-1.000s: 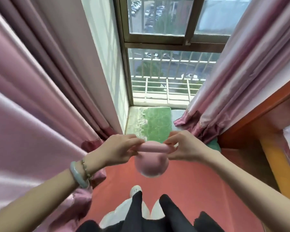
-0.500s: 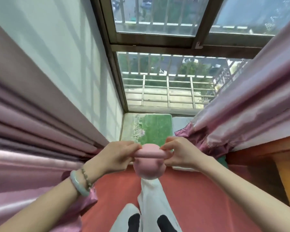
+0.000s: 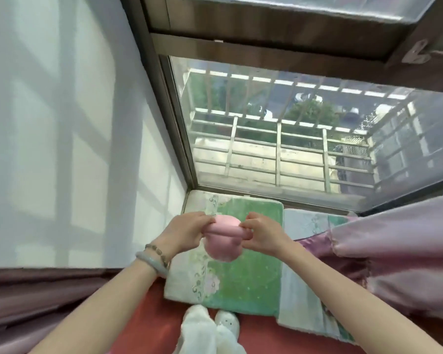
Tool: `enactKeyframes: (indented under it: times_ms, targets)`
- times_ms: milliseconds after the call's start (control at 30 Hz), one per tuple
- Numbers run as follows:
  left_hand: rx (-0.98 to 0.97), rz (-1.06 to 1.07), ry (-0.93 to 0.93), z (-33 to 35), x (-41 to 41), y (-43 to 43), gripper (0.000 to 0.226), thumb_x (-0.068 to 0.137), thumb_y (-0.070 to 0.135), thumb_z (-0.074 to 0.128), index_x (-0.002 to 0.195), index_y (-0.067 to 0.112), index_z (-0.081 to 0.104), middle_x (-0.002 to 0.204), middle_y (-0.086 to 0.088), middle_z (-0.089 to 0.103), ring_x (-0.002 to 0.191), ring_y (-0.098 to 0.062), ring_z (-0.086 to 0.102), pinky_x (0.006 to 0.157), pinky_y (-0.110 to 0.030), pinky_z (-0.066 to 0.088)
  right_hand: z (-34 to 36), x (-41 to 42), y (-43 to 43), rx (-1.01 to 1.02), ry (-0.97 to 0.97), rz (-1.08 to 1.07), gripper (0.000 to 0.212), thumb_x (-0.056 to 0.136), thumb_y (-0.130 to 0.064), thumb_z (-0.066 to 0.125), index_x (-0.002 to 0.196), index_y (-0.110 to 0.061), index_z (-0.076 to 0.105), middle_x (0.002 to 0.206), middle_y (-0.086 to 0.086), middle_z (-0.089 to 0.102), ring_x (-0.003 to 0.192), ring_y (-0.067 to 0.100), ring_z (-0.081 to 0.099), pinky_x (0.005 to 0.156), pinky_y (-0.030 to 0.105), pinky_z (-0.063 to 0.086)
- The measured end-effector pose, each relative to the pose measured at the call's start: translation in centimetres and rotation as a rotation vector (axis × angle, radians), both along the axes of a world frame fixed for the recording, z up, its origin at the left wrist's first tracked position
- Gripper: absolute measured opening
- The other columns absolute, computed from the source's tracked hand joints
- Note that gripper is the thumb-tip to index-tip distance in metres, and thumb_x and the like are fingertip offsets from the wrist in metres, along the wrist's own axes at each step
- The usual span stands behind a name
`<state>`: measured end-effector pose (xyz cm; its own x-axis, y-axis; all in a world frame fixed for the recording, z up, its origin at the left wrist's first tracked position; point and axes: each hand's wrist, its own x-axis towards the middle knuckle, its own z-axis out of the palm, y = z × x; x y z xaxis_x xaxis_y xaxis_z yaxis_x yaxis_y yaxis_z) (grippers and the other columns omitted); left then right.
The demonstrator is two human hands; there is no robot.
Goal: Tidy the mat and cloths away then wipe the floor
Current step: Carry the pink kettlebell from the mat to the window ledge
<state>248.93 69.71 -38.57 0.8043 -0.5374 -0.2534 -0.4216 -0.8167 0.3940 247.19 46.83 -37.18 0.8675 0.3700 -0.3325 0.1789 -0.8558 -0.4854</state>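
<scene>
Pinching a pink cloth point(image 3: 224, 241) by both ends, left hand point(image 3: 187, 233) and right hand point(image 3: 262, 236) hold it above the green mat point(image 3: 243, 282). Fingertip pinch may slip, dropping the cloth onto the mat.

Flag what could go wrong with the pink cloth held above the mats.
The left hand and right hand only pinch the pink cloth by its rolled top; it may slip onto the green mat. The slippers stand at that mat's edge: possible trip. The curtain drapes over the second mat and may snag.
</scene>
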Motion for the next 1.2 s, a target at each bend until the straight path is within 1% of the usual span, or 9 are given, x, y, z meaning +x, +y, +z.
enactKeyframes:
  times_ms: [300, 433, 533, 667, 833, 900, 1033, 1133, 1200]
  targets:
    - [-0.003, 0.128, -0.163, -20.0, 12.8, -0.2, 0.036, 0.084, 0.007, 0.05, 0.114, 0.025, 0.059, 0.11, 0.002, 0.061, 0.106, -0.021, 0.057, 0.08, -0.034, 0.047, -21.0, 12.7, 1.4, 0.067, -0.108, -0.084, 0.02, 0.073, -0.016, 0.065, 0.088, -0.003, 0.07, 0.094, 0.014, 0.058, 0.083, 0.033, 0.058, 0.073, 0.034, 0.044]
    - [-0.01, 0.169, -0.199, -28.1, 15.0, -0.1, 0.034, 0.084, 0.005, 0.051, 0.114, 0.022, 0.058, 0.109, -0.001, 0.061, 0.105, -0.025, 0.057, 0.078, -0.04, 0.051, -29.0, 15.7, 1.6, -0.008, -0.173, -0.072, 0.024, 0.075, -0.012, 0.061, 0.096, -0.002, 0.068, 0.103, 0.017, 0.056, 0.083, 0.037, 0.059, 0.07, 0.034, 0.041]
    - [-0.06, 0.165, -0.228, -33.0, 14.6, 0.0, 0.036, 0.072, 0.0, 0.063, 0.102, 0.019, 0.062, 0.099, -0.003, 0.066, 0.091, -0.028, 0.063, 0.068, -0.035, 0.052, -34.0, 15.8, 1.9, -0.064, -0.223, -0.021, 0.02, 0.076, -0.006, 0.061, 0.093, 0.002, 0.067, 0.101, 0.02, 0.057, 0.075, 0.042, 0.06, 0.065, 0.043, 0.049]
    - [-0.067, 0.147, -0.247, -35.5, 12.3, 0.2, 0.044, 0.051, -0.006, 0.075, 0.083, 0.02, 0.059, 0.076, 0.0, 0.063, 0.068, -0.024, 0.063, 0.05, -0.027, 0.044, -37.5, 13.7, 2.4, -0.055, -0.216, 0.055, 0.018, 0.063, 0.001, 0.067, 0.081, 0.001, 0.066, 0.085, 0.019, 0.059, 0.065, 0.037, 0.061, 0.047, 0.038, 0.047]
    - [-0.1, 0.119, -0.126, -36.5, 10.7, 1.5, 0.058, 0.052, -0.003, 0.077, 0.09, 0.027, 0.045, 0.082, 0.002, 0.064, 0.075, -0.022, 0.062, 0.061, -0.029, 0.05, -38.3, 11.7, 2.4, -0.001, -0.243, 0.094, 0.024, 0.054, -0.003, 0.077, 0.071, -0.007, 0.061, 0.073, 0.01, 0.054, 0.058, 0.028, 0.055, 0.032, 0.028, 0.041]
    - [-0.069, 0.098, -0.097, -36.8, 9.6, 1.5, 0.052, 0.053, 0.001, 0.079, 0.09, 0.025, 0.051, 0.082, 0.004, 0.065, 0.076, -0.02, 0.063, 0.063, -0.03, 0.051, -38.6, 10.2, 2.2, 0.008, -0.248, 0.099, 0.028, 0.052, -0.007, 0.08, 0.073, -0.007, 0.061, 0.076, 0.008, 0.055, 0.062, 0.027, 0.056, 0.033, 0.029, 0.042]
    - [-0.031, -0.016, -0.047, -38.9, 6.0, 2.0, 0.029, 0.065, 0.014, 0.075, 0.09, 0.022, 0.063, 0.091, 0.006, 0.067, 0.096, -0.017, 0.062, 0.085, -0.035, 0.053, -41.4, 6.2, 2.2, 0.034, -0.256, 0.154, 0.032, 0.053, -0.012, 0.079, 0.08, -0.009, 0.063, 0.088, 0.009, 0.059, 0.073, 0.027, 0.058, 0.052, 0.03, 0.05]
    - [0.029, -0.072, -0.05, -41.2, 2.9, 2.5, 0.032, 0.06, 0.015, 0.082, 0.087, 0.02, 0.066, 0.086, 0.007, 0.068, 0.106, -0.018, 0.061, 0.096, -0.034, 0.049, -43.8, 3.2, 2.6, 0.047, -0.32, 0.183, 0.013, 0.067, -0.014, 0.063, 0.08, -0.011, 0.063, 0.095, 0.008, 0.062, 0.087, 0.027, 0.061, 0.076, 0.036, 0.051]
    - [0.042, -0.058, -0.051, -42.4, 1.2, 2.4, 0.035, 0.056, 0.007, 0.083, 0.086, 0.017, 0.068, 0.085, 0.003, 0.069, 0.105, -0.021, 0.064, 0.098, -0.034, 0.048, -44.9, 1.7, 3.1, 0.022, -0.401, 0.203, 0.009, 0.076, -0.011, 0.054, 0.077, -0.012, 0.063, 0.1, 0.008, 0.064, 0.098, 0.026, 0.06, 0.094, 0.038, 0.043]
